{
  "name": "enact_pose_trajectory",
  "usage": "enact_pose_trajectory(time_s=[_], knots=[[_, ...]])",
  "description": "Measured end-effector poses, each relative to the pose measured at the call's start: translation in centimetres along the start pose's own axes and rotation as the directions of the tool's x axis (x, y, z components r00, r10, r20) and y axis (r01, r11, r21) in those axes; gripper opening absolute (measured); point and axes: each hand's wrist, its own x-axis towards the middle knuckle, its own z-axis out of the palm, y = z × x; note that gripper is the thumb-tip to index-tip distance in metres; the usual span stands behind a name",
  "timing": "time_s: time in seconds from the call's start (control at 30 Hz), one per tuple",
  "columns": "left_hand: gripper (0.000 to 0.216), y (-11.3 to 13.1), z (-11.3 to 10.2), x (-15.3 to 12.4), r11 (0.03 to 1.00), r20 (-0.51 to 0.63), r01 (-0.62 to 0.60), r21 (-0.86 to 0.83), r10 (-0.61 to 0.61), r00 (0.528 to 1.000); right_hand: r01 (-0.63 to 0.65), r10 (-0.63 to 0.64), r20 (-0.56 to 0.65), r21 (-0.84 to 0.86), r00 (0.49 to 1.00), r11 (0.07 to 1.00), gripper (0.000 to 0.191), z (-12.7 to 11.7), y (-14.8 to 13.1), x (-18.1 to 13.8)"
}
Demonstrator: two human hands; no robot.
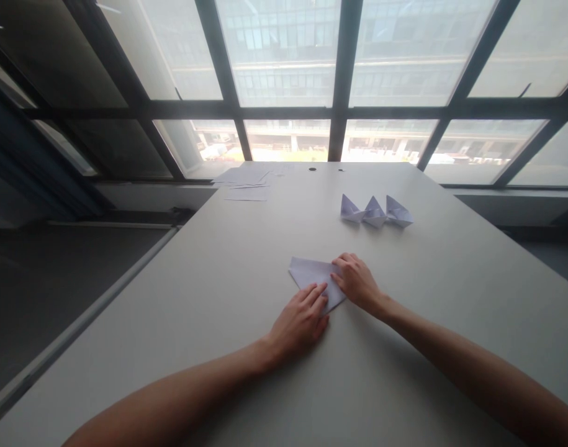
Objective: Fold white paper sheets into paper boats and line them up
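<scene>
A folded sheet of white paper (310,271) lies on the white table under both my hands. My left hand (306,313) rests with its fingers stretched out flat over the paper's near side, pressing it to the tabletop. At the paper's right edge, my right hand (357,279) has its fingers curled around the fold, gripping it; the thumb side is partly over the sheet. The right corner of the paper is hidden beneath that hand. Beyond it stand three folded paper boats (374,212) in a row, touching or nearly so.
Several loose paper sheets (241,178) lie at the far left of the white table (195,292). Two small dark holes are set near its far edge. Large framed windows (284,56) rise behind the table, and a dark curtain (36,143) hangs at left.
</scene>
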Motion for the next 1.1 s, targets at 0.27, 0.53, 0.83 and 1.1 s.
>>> enact_pose_trajectory(time_s=[0.27,0.53,0.83,1.1], knots=[[0.034,-0.1,0.0,0.0,1.000,-0.005,-0.011,-0.008,0.011,1.000,-0.162,0.163,0.012,0.196,0.987,0.967,0.006,0.5,1.0,1.6],[0.034,-0.1,0.1,-0.1,1.000,-0.016,-0.016,-0.021,0.016,1.000,-0.038,0.043,-0.059,0.080,0.997,0.996,0.012,0.1,0.3,1.1],[0.037,-0.1,0.1,0.0,1.000,-0.014,-0.012,-0.008,0.012,1.000,0.061,-0.063,0.067,0.039,0.996,0.997,0.024,-1.4,-0.7,-1.3],[0.037,-0.1,0.4,0.1,1.000,-0.025,-0.017,-0.005,0.017,1.000,0.212,-0.210,-0.026,0.075,0.977,0.974,0.038,0.3,-1.7,-4.5]])
